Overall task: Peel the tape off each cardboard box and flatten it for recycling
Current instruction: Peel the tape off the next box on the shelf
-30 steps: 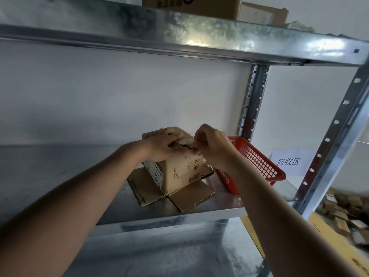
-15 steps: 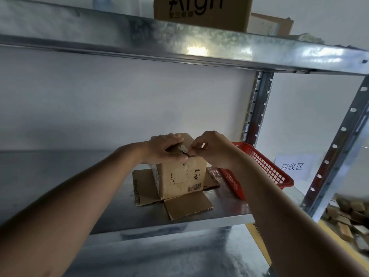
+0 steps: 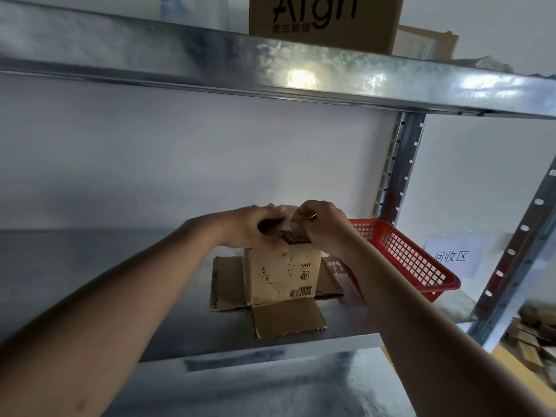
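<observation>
Cardboard box stood upright on the metal shelf, bottom flaps splayed, straight ahead between both hands; left hand gripped its top left edge, right hand pinched something at the top seam, probably tape, equally near.

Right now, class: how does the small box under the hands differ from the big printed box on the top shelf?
The small box sits on the middle shelf with flaps splayed out flat; the printed box sits higher. The left hand and right hand grip the small box; nothing touches the printed one. Both are brown cardboard.
</observation>
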A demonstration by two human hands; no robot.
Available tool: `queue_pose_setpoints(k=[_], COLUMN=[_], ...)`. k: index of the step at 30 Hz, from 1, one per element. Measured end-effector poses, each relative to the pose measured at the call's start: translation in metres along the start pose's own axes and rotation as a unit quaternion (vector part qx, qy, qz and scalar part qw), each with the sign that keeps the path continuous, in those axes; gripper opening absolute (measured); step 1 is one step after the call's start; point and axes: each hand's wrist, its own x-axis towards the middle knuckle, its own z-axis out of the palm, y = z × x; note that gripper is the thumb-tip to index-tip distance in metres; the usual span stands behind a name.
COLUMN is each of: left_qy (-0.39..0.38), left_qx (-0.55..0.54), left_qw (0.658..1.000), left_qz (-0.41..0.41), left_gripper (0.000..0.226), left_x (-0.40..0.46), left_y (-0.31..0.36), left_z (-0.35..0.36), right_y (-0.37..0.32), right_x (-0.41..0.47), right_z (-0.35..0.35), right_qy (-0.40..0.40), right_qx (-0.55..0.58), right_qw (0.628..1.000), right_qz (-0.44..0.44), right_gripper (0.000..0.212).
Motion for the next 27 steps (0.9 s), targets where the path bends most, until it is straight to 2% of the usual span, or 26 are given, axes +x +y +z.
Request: queue_pose_setpoints(k=[1,3,9,12,15,17,18,22,25,27], left_qy=[0.015,0.047,0.008,0.044,0.078,0.072,0.066,0.029,0.016,0.046], left_qx=[0.007,0.025,0.125,0.126,0.230,0.246,0.245,0.234,0.211,0.169], left_qw=[1.000,0.998,0.984,0.974,0.954,0.953,0.954,0.962,0.970,0.979], left_qz=[-0.017,-0.038,-0.129,-0.183,-0.173,-0.160,-0.159,-0.135,-0.123,-0.102], left_gripper=[0.107,0.125,0.102,0.115,0.109,0.105,0.104,0.101,0.096,0.068], left_x=[-0.001,-0.006,-0.021,-0.023,-0.025,-0.026,-0.027,-0.037,-0.046,-0.050], left_y=[-0.002,-0.006,0.006,0.017,0.014,0.006,0.002,-0.009,-0.006,-0.002], left_z=[-0.004,-0.011,-0.029,-0.015,0.009,0.013,0.011,0.001,-0.011,-0.013], right_y=[0.001,0.003,-0.013,-0.025,-0.034,-0.039,-0.041,-0.048,-0.053,-0.054], right_x=[0.000,-0.001,0.000,0.002,0.002,0.004,0.005,0.007,0.004,0.001], right_z=[0.002,0.004,0.018,0.026,0.031,0.032,0.030,0.021,0.027,0.032], right_qy=[0.008,0.019,0.060,0.054,0.042,0.047,0.056,0.072,0.037,0.007], right_qx=[0.016,0.026,-0.001,0.004,0.015,0.003,0.020,0.203,0.317,0.436], right_qw=[1.000,0.999,0.998,0.998,0.999,0.998,0.997,0.969,0.936,0.890], right_qz=[0.017,0.024,0.008,0.014,0.031,0.040,0.053,0.124,0.145,0.135], right_gripper=[0.013,0.009,0.011,0.011,0.009,0.010,0.010,0.010,0.021,0.023])
